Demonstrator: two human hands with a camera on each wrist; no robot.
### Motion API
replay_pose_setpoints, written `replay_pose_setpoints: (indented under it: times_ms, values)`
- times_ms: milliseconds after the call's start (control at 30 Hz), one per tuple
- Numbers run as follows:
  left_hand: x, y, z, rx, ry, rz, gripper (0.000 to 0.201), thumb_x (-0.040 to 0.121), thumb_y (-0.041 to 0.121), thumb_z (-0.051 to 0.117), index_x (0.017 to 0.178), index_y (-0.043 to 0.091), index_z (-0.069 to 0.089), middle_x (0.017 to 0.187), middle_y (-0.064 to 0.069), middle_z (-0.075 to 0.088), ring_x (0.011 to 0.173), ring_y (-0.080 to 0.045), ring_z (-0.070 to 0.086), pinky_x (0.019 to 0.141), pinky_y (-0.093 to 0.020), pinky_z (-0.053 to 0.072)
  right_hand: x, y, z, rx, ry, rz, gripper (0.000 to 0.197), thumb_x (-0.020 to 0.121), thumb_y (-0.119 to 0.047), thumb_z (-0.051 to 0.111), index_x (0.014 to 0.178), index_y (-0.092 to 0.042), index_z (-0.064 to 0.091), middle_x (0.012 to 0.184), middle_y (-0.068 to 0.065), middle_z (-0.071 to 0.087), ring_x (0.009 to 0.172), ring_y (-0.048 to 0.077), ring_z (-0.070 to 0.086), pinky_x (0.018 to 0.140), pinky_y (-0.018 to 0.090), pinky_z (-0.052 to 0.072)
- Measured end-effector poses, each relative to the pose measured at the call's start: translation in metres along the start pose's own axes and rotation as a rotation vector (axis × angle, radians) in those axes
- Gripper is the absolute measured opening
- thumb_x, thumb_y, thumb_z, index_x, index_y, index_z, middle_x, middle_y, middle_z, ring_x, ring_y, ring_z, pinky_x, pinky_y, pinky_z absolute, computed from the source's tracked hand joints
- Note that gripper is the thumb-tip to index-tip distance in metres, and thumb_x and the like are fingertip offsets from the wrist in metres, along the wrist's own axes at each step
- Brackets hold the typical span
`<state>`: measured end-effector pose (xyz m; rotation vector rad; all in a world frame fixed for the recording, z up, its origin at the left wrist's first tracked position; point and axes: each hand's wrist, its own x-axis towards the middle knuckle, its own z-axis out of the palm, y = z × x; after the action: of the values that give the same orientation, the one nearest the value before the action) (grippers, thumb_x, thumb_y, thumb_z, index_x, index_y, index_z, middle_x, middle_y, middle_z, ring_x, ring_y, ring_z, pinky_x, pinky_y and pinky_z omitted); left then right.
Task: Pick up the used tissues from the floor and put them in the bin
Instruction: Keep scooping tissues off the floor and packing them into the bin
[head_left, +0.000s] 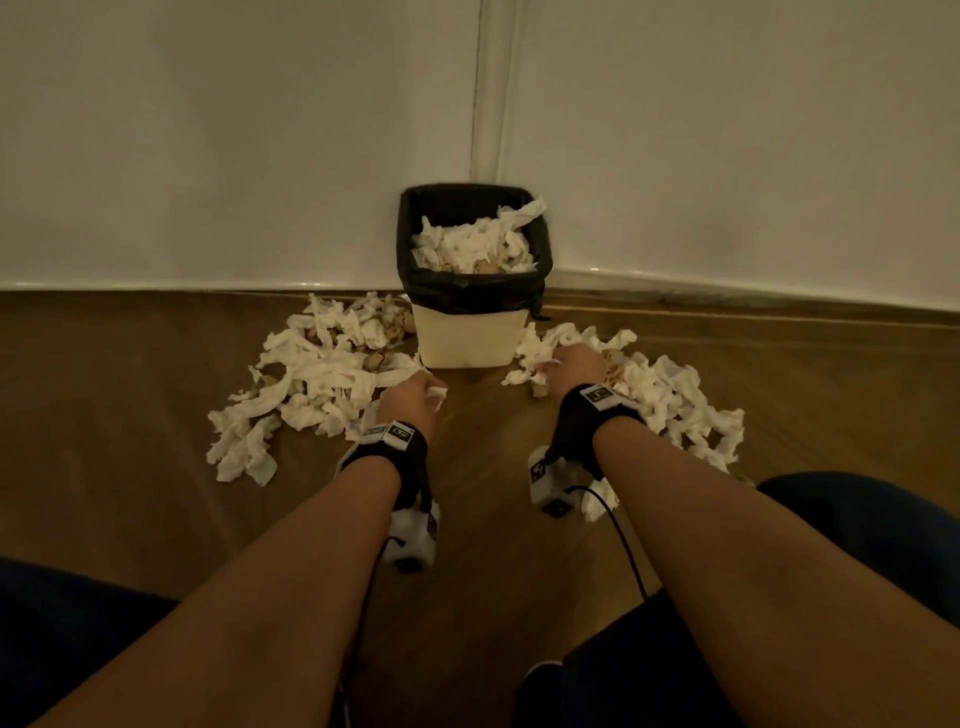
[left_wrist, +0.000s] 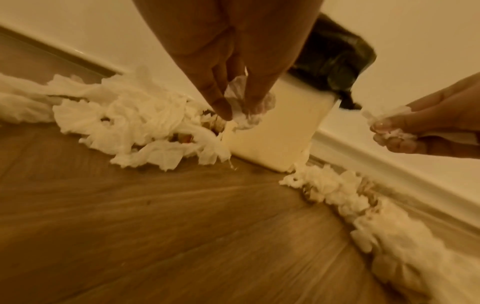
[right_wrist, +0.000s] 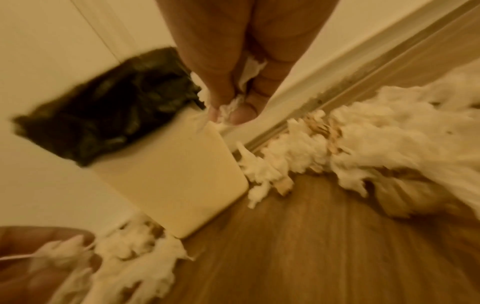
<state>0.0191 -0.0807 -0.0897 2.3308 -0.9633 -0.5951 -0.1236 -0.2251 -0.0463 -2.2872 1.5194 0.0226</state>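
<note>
My left hand (head_left: 410, 397) pinches a crumpled tissue wad (left_wrist: 240, 107) and my right hand (head_left: 574, 366) pinches another wad (right_wrist: 231, 109), both low near the floor (head_left: 493, 519) in front of the bin (head_left: 470, 291). Grab done, I judge; next is lift and drop over the black-lined rim. Soft, shredded white tissues (head_left: 311, 374) lie piled either side on wood.

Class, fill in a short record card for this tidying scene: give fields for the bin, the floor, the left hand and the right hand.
Bin: cream bin with black liner, in the wall corner, tissues already inside.
Floor: wooden floor; left tissue pile and right tissue pile flank the bin.
Left hand: left hand pinches a crumpled tissue.
Right hand: right hand grips tissue scraps near the bin.
</note>
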Motion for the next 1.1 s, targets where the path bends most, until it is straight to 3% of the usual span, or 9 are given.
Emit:
replay_pose_setpoints:
  times_ms: [133, 267, 367, 500, 633, 733, 833, 967, 1100]
  values:
    - [-0.002, 0.027, -0.030, -0.043, 0.076, 0.056, 0.020, 0.094, 0.015, 0.044, 0.105, 0.020, 0.060, 0.109, -0.012, 0.063, 0.097, -0.028, 0.059, 0.077, -0.030, 0.050, -0.009, -0.020, -0.043, 0.191, 0.070, -0.056, 0.027, 0.097, -0.018, 0.047, 0.107, -0.005, 0.068, 0.107, 0.015, 0.067, 0.103, 0.029, 0.062, 0.090, 0.032, 0.048]
    - [0.000, 0.057, -0.068, -0.024, 0.132, 0.151, 0.020, 0.093, 0.019, 0.046, 0.105, 0.025, 0.061, 0.106, -0.007, 0.064, 0.090, -0.022, 0.060, 0.070, -0.025, 0.043, -0.017, -0.039, -0.081, 0.346, 0.137, -0.121, 0.027, 0.094, -0.020, 0.052, 0.103, -0.002, 0.069, 0.101, 0.016, 0.069, 0.098, 0.030, 0.063, 0.089, 0.031, 0.050]
    - [0.002, 0.081, -0.100, -0.020, 0.209, 0.209, 0.019, 0.092, 0.021, 0.048, 0.104, 0.026, 0.061, 0.104, -0.007, 0.066, 0.089, -0.024, 0.061, 0.075, -0.026, 0.048, -0.021, -0.054, -0.104, 0.345, 0.212, -0.173, 0.024, 0.094, -0.018, 0.052, 0.087, -0.001, 0.068, 0.085, 0.013, 0.065, 0.081, 0.024, 0.060, 0.065, 0.014, 0.044]
    - [0.014, 0.109, -0.132, 0.038, 0.286, 0.301, 0.020, 0.090, 0.018, 0.051, 0.105, 0.021, 0.064, 0.108, -0.006, 0.066, 0.098, -0.024, 0.060, 0.077, -0.024, 0.042, -0.023, -0.073, -0.123, 0.329, 0.223, -0.210, 0.025, 0.095, -0.018, 0.048, 0.095, -0.001, 0.067, 0.101, 0.019, 0.066, 0.095, 0.030, 0.062, 0.080, 0.031, 0.046]
    - [0.029, 0.135, -0.151, 0.120, 0.238, 0.370, 0.022, 0.089, 0.017, 0.048, 0.101, 0.019, 0.066, 0.109, -0.005, 0.065, 0.099, -0.023, 0.060, 0.084, -0.029, 0.048, -0.008, -0.079, -0.130, 0.308, 0.190, -0.188, 0.028, 0.094, -0.016, 0.047, 0.102, 0.003, 0.066, 0.106, 0.019, 0.065, 0.095, 0.031, 0.060, 0.077, 0.030, 0.044]
    - [0.044, 0.144, -0.155, 0.180, 0.214, 0.400, 0.023, 0.089, 0.017, 0.049, 0.103, 0.017, 0.067, 0.111, -0.006, 0.065, 0.101, -0.024, 0.059, 0.087, -0.035, 0.049, 0.009, -0.083, -0.125, 0.264, 0.169, -0.147, 0.029, 0.095, -0.012, 0.041, 0.092, 0.003, 0.065, 0.090, 0.017, 0.062, 0.087, 0.028, 0.057, 0.071, 0.029, 0.042]
    - [0.060, 0.144, -0.146, 0.206, 0.218, 0.406, 0.023, 0.090, 0.020, 0.053, 0.108, 0.015, 0.066, 0.117, -0.010, 0.056, 0.102, -0.025, 0.056, 0.089, -0.033, 0.047, 0.025, -0.088, -0.115, 0.273, 0.143, -0.110, 0.031, 0.095, -0.014, 0.040, 0.070, -0.002, 0.054, 0.066, 0.006, 0.044, 0.081, 0.023, 0.047, 0.063, 0.025, 0.035]
    - [0.080, 0.131, -0.125, 0.140, 0.233, 0.360, 0.022, 0.090, 0.022, 0.055, 0.110, 0.017, 0.064, 0.121, -0.010, 0.044, 0.098, -0.022, 0.054, 0.086, -0.024, 0.043, 0.045, -0.089, -0.106, 0.309, 0.125, -0.135, 0.029, 0.094, -0.019, 0.049, 0.111, 0.001, 0.061, 0.111, 0.020, 0.059, 0.106, 0.032, 0.054, 0.085, 0.032, 0.041]
    - [0.092, 0.122, -0.117, 0.129, 0.206, 0.341, 0.021, 0.090, 0.021, 0.054, 0.108, 0.017, 0.064, 0.111, -0.013, 0.057, 0.099, -0.026, 0.055, 0.081, -0.028, 0.040, 0.059, -0.084, -0.104, 0.252, 0.170, -0.132, 0.027, 0.094, -0.015, 0.048, 0.112, 0.000, 0.062, 0.117, 0.017, 0.062, 0.110, 0.030, 0.057, 0.093, 0.033, 0.044]
